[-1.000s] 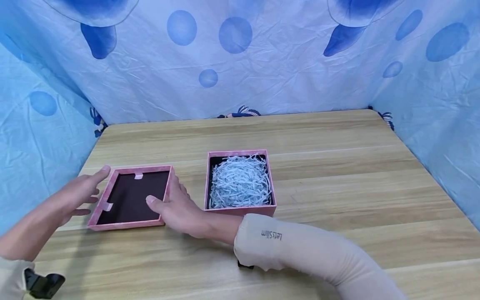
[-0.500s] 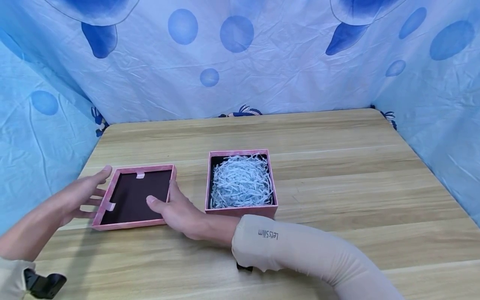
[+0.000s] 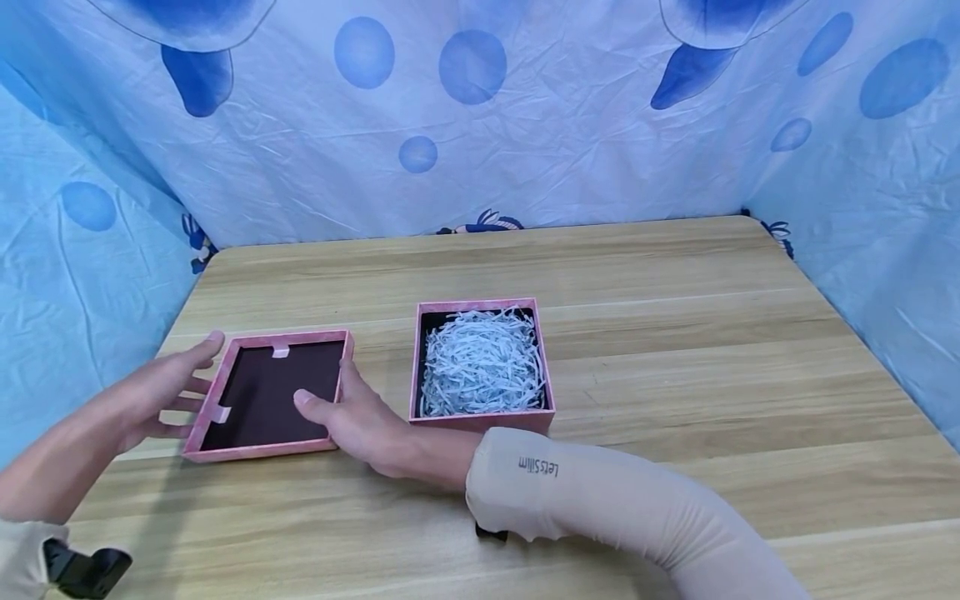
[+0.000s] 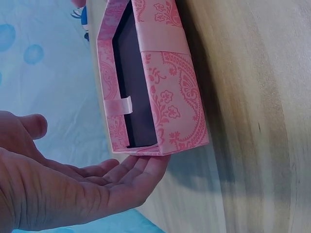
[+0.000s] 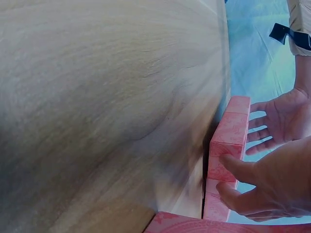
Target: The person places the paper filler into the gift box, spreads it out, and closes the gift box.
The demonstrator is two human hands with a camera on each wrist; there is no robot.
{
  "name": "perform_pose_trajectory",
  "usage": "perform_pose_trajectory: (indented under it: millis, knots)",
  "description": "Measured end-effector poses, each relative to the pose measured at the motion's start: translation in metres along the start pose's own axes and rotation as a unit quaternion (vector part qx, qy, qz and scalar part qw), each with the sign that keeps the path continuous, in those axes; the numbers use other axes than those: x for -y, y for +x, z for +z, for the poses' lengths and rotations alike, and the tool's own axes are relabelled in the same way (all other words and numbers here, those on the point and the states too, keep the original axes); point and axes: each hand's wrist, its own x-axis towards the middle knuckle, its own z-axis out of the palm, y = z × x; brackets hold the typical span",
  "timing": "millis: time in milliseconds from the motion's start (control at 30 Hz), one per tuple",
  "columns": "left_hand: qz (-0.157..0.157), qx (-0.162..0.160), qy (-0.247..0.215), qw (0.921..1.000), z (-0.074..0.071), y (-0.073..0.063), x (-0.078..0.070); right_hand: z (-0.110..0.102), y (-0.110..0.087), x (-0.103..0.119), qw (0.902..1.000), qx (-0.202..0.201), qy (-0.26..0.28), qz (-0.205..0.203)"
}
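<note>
A pink patterned box lid [image 3: 281, 392] with a dark inside lies on the table at the left, hollow side up; a pale ribbon strip [image 4: 164, 38] crosses its side. My left hand [image 3: 161, 392] touches its left wall with the tips of straight fingers, thumb held apart above. At the lid's right wall, my right hand [image 3: 367, 421] lays its fingers along the outside, with the thumb over the hollow, not touching the floor of the lid. Just right of that hand stands an open pink box [image 3: 480, 423], filled with white shredded paper [image 3: 483, 362].
The wooden table [image 3: 675, 333] reaches to a blue and white printed curtain [image 3: 540, 150] at the back and sides. My right forearm, in a pale sleeve [image 3: 600, 483], crosses in front of the box. A black wrist camera [image 3: 86, 569] sits on my left wrist.
Between a second and half a second ago, the lid shifted slightly right and my left fingers came to its left wall. Since then almost nothing has moved.
</note>
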Motion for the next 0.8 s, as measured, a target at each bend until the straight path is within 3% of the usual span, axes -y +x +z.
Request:
perform_pose_trajectory:
  millis: [433, 800]
  knots:
    - [0.03, -0.018, 0.002, 0.9994, 0.0, -0.016, -0.015, -0.014, -0.011, 0.012, 0.9989, 0.017, -0.001, -0.044]
    - [0.072, -0.036, 0.002, 0.9968, -0.003, -0.029, -0.024, -0.022, -0.024, 0.03, 0.9984, 0.031, 0.001, -0.047]
